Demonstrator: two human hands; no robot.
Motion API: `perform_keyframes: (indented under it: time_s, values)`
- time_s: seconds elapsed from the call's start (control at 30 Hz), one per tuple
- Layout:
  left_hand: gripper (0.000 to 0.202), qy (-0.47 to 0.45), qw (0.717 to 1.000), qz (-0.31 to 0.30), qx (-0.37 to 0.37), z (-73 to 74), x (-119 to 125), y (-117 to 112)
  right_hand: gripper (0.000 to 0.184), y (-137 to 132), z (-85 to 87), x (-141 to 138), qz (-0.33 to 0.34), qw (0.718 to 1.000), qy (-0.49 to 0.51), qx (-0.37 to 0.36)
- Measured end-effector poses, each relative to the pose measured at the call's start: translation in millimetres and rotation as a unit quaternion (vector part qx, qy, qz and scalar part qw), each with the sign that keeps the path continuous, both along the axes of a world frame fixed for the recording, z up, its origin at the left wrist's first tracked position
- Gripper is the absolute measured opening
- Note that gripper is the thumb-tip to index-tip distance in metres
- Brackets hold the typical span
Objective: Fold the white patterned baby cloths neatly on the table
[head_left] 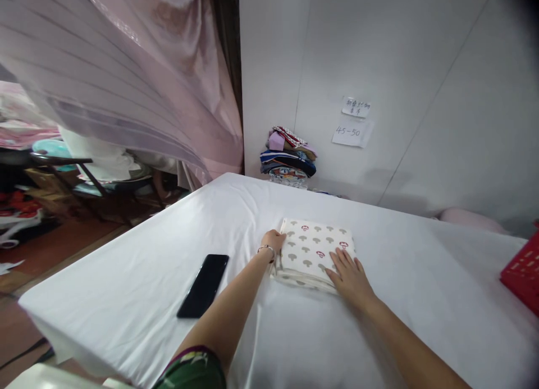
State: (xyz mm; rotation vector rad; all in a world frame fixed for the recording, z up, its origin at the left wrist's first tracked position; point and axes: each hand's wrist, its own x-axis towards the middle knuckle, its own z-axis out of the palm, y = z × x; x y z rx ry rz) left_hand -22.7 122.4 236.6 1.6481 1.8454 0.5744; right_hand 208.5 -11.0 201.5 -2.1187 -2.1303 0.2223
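A folded cream cloth (314, 244) printed with grey and dark red mushrooms lies on the white-covered table (160, 260). It forms a roughly square, layered stack. At its left edge, my left hand (274, 241) has its fingers curled closed on the fabric; the fingertips are partly hidden. My right hand (350, 278) lies flat over the cloth's near right corner, fingers stretched out and open. To the left of my left forearm rests a black phone (204, 285).
Folded fabrics (288, 156) are piled against the wall beyond the table's far edge. A red plastic basket (523, 274) stands at the right edge. Pink curtain (177, 69) hangs at the left, with a chair (95, 181) behind it. Handwritten notes (352, 132) are on the wall.
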Motion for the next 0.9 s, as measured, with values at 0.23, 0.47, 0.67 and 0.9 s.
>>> perform_keyframes:
  time_s: [0.23, 0.47, 0.67, 0.9]
  values:
    - [0.034, 0.01, 1.0, -0.003, -0.003, 12.1, 7, 22, 0.064, 0, -1.8, 3, 0.0, 0.999, 0.022, -0.027]
    - [0.029, -0.003, 1.0, -0.01, -0.022, 15.1, 25, 43, 0.055, 32, 33.9, 7, -0.002, 0.998, 0.07, 0.004]
    - [0.027, -0.04, 0.998, -0.005, -0.042, -0.1, 10, 39, 0.054, 54, 11.9, 7, -0.041, 0.999, -0.008, -0.013]
    - [0.035, -0.099, 0.99, -0.06, -0.075, 9.5, -16, 5, 0.056, 52, 1.4, 9, -0.039, 0.999, -0.005, -0.011]
